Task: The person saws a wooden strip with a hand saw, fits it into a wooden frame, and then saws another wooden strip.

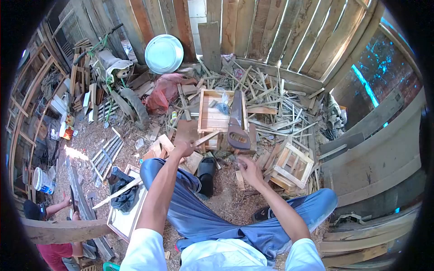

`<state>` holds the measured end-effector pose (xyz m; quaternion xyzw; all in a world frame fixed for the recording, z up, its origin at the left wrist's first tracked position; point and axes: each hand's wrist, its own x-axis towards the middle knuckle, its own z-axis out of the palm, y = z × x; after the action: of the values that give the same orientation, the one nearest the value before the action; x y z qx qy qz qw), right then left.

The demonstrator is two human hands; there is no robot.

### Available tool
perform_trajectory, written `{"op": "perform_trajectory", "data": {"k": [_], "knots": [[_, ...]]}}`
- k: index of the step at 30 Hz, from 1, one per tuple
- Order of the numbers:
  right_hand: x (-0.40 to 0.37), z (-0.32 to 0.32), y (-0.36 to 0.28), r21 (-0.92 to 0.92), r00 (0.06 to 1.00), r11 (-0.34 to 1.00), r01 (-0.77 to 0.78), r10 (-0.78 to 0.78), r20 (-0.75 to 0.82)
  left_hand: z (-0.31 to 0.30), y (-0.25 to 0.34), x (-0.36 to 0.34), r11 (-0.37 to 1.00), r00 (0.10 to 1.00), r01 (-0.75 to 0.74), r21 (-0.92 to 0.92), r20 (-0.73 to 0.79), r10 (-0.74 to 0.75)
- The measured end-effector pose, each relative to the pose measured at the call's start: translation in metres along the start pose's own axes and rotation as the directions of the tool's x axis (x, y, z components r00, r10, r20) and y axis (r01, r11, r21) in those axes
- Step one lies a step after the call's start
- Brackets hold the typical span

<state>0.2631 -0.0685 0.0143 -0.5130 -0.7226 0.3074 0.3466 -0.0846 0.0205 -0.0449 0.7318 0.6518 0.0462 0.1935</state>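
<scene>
My left hand (pixel 182 150) is closed around a short wooden strip (pixel 206 138), which points up and to the right past the front of a wooden box (pixel 205 125). Lying along the box's right side is a handsaw (pixel 236 118), its dark handle toward me. A clear plastic bag with small dark pieces (pixel 222 106) rests on the box, left of the saw blade. Below the saw handle, my right hand (pixel 248 169) has its fingers pinched together; whatever they hold is too small to make out. A slatted wooden frame (pixel 291 163) stands to that hand's right.
Wood offcuts (pixel 280 106) cover the ground behind the box. A red plastic bag (pixel 163 92) and a pale round basin (pixel 164 54) are at the back left. Another person (pixel 54 248) works at lower left, near a white bucket (pixel 43 180). A plank fence (pixel 262 34) closes the back.
</scene>
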Motion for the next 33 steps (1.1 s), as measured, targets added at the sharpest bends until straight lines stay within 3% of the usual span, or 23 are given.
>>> {"op": "perform_trajectory", "data": {"k": [1, 3, 5, 6, 9, 10, 11, 13, 14, 16, 18, 19, 20, 21, 25, 27, 29, 31, 33], "knots": [[0.001, 0.000, -0.001, 0.000, 1.000, 1.000, 0.007, -0.007, -0.007, -0.008, 0.001, -0.004, 0.998, 0.997, -0.040, -0.045, -0.070, 0.037], [-0.002, -0.006, -0.002, 0.004, 0.994, 0.997, -0.083, 0.082, 0.071, -0.018, 0.005, -0.010, 0.996, 1.000, -0.018, -0.089, 0.005, 0.019], [0.003, -0.017, -0.006, -0.026, 0.999, 0.999, -0.029, 0.030, 0.020, -0.043, 0.032, -0.018, 0.991, 0.993, 0.063, -0.122, 0.104, -0.050], [0.004, -0.024, -0.008, -0.057, 1.000, 0.998, 0.018, -0.019, -0.010, -0.049, 0.043, -0.017, 0.988, 1.000, -0.019, -0.154, 0.019, 0.022], [0.013, -0.042, -0.015, -0.013, 0.989, 0.998, 0.059, -0.060, -0.139, -0.068, 0.082, -0.024, 0.967, 0.997, -0.073, -0.243, 0.011, 0.078], [0.016, -0.048, -0.013, -0.004, 0.990, 1.000, -0.003, 0.002, -0.139, -0.070, 0.089, -0.026, 0.971, 0.989, -0.146, -0.190, -0.034, 0.142], [0.019, -0.053, -0.013, -0.004, 0.989, 1.000, 0.010, -0.011, -0.146, -0.072, 0.097, -0.026, 0.961, 0.989, -0.139, -0.237, 0.013, 0.146], [0.022, -0.062, -0.010, -0.044, 0.976, 0.995, -0.088, 0.078, -0.204, -0.065, 0.112, -0.020, 0.975, 0.980, -0.199, -0.099, 0.010, 0.201], [0.023, -0.061, 0.003, -0.070, 0.969, 0.996, -0.049, 0.030, -0.247, -0.065, 0.122, -0.018, 0.962, 0.964, -0.264, -0.069, -0.010, 0.264], [0.022, -0.064, 0.015, -0.071, 0.969, 0.997, -0.041, 0.023, -0.245, -0.064, 0.143, -0.012, 0.899, 0.898, -0.436, -0.023, -0.067, 0.434], [0.019, -0.070, 0.016, -0.043, 0.979, 0.993, -0.108, 0.098, -0.180, -0.069, 0.167, -0.009, 0.887, 0.886, -0.460, 0.034, -0.040, 0.461], [0.016, -0.072, 0.021, -0.044, 0.980, 0.993, -0.106, 0.096, -0.175, -0.070, 0.179, -0.011, 0.871, 0.874, -0.484, 0.085, -0.002, 0.486], [0.015, -0.072, 0.025, -0.081, 0.979, 0.996, -0.035, 0.018, -0.204, -0.065, 0.183, -0.011, 0.852, 0.846, -0.520, 0.050, -0.108, 0.523], [0.013, -0.073, 0.026, -0.119, 0.971, 0.992, 0.032, -0.059, -0.233, -0.068, 0.188, -0.011, 0.854, 0.848, -0.517, 0.051, -0.107, 0.520], [0.016, -0.076, 0.022, -0.136, 0.954, 0.987, 0.082, -0.118, -0.277, -0.079, 0.188, -0.003, 0.836, 0.842, -0.533, 0.130, -0.018, 0.540], [0.022, -0.078, 0.002, -0.017, 0.971, 0.997, -0.073, 0.067, -0.229, -0.081, 0.176, -0.001, 0.843, 0.848, -0.526, 0.115, -0.012, 0.530], [0.030, -0.071, -0.007, -0.012, 0.973, 0.996, -0.088, 0.083, -0.214, -0.071, 0.150, 0.009, 0.845, 0.857, -0.514, 0.149, 0.042, 0.514], [0.034, -0.060, -0.005, -0.153, 0.982, 0.988, 0.016, -0.044, -0.184, -0.064, 0.131, 0.007, 0.791, 0.796, -0.604, 0.097, 0.019, 0.605], [0.039, -0.052, 0.002, -0.164, 0.987, 0.984, 0.069, -0.091, -0.134, -0.059, 0.123, 0.006, 0.809, 0.816, -0.578, 0.110, 0.058, 0.575]]}}
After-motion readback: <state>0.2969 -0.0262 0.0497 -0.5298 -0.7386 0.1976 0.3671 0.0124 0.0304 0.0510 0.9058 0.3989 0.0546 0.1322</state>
